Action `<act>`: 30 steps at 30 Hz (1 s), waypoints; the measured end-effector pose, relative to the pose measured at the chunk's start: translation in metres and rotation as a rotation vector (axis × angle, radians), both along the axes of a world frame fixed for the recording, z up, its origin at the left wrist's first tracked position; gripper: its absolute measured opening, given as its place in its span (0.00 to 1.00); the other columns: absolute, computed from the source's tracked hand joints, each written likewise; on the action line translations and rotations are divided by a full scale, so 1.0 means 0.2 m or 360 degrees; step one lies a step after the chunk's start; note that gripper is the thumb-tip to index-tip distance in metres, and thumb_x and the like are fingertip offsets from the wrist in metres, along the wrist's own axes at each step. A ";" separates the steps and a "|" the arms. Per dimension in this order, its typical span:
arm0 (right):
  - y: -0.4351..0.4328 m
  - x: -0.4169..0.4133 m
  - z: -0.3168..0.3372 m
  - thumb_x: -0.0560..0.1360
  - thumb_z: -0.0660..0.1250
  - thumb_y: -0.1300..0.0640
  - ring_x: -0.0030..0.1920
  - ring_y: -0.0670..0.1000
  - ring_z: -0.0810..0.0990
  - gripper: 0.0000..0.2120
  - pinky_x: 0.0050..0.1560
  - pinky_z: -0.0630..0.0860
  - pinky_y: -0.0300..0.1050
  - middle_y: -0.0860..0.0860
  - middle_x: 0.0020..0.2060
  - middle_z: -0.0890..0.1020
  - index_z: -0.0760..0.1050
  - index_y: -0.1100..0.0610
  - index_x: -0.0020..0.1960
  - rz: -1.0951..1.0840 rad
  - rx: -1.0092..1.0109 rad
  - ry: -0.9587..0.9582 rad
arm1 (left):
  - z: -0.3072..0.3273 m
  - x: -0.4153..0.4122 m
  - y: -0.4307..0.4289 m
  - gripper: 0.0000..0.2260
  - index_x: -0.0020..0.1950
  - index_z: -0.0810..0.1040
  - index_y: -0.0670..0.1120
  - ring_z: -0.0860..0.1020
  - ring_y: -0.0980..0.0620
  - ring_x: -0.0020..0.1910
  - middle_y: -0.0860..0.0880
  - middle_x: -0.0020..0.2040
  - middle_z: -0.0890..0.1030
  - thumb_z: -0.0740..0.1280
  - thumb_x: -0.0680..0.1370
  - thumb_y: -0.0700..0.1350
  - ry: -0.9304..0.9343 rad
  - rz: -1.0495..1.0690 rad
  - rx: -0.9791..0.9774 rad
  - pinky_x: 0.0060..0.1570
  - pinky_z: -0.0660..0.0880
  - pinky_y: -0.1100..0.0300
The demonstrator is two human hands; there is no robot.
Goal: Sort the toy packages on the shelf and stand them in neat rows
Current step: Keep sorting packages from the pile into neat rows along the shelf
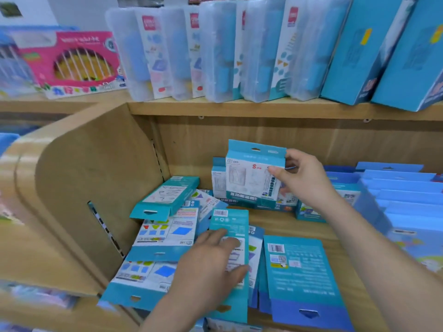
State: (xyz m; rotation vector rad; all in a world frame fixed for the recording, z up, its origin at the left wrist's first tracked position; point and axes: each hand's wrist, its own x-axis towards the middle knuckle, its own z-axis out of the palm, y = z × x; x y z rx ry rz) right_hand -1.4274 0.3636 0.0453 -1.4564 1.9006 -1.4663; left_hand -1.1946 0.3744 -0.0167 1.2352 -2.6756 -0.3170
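Observation:
Several teal toy packages lie in a loose heap on the lower wooden shelf [275, 221]. My right hand [302, 178] grips an upright teal-and-white package [251, 178] by its right edge, at the back of the shelf, in front of another upright one [218, 182]. My left hand [211, 264] lies on a flat package [230, 224] turned back side up, thumb along its right edge and fingers over its face. Another back-side-up package [302, 276] lies to the right. One teal package [165, 198] leans on the heap at the left.
A curved wooden side panel [96, 188] closes the shelf on the left. Rows of blue packages [402, 192] stand at the right. The upper shelf [239, 107] carries clear plastic cases [215, 51], blue boxes [359, 51] and a pink toy box [72, 63].

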 end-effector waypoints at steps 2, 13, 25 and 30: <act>-0.09 0.00 -0.07 0.72 0.71 0.57 0.44 0.48 0.82 0.08 0.47 0.79 0.52 0.43 0.40 0.82 0.77 0.47 0.49 -0.0022 0.0109 0.0193 | 0.00 0.01 -0.01 0.25 0.69 0.65 0.59 0.57 0.56 0.72 0.58 0.74 0.61 0.60 0.75 0.65 0.0000 -0.0013 -0.0017 0.67 0.64 0.59; -0.31 0.09 -0.30 0.70 0.73 0.55 0.46 0.54 0.80 0.15 0.46 0.76 0.48 0.53 0.44 0.83 0.77 0.55 0.56 -0.0129 0.0263 0.0566 | 0.03 0.01 -0.02 0.22 0.70 0.64 0.57 0.57 0.56 0.73 0.58 0.75 0.60 0.57 0.77 0.62 -0.0109 -0.0081 -0.0080 0.67 0.62 0.60; -0.33 0.05 -0.20 0.71 0.70 0.43 0.59 0.53 0.68 0.27 0.56 0.63 0.50 0.48 0.55 0.76 0.71 0.51 0.66 -0.0142 0.0394 0.1329 | 0.16 -0.04 -0.12 0.16 0.66 0.69 0.57 0.67 0.56 0.66 0.59 0.66 0.71 0.60 0.78 0.56 -0.0005 -0.0094 -0.0145 0.61 0.69 0.59; -0.28 0.01 -0.23 0.69 0.72 0.43 0.61 0.52 0.66 0.32 0.57 0.64 0.50 0.48 0.58 0.74 0.66 0.48 0.70 -0.0095 0.0394 0.1206 | 0.25 -0.25 -0.49 0.27 0.71 0.62 0.54 0.67 0.46 0.64 0.48 0.68 0.68 0.68 0.75 0.50 0.0168 0.0201 -0.0362 0.58 0.72 0.50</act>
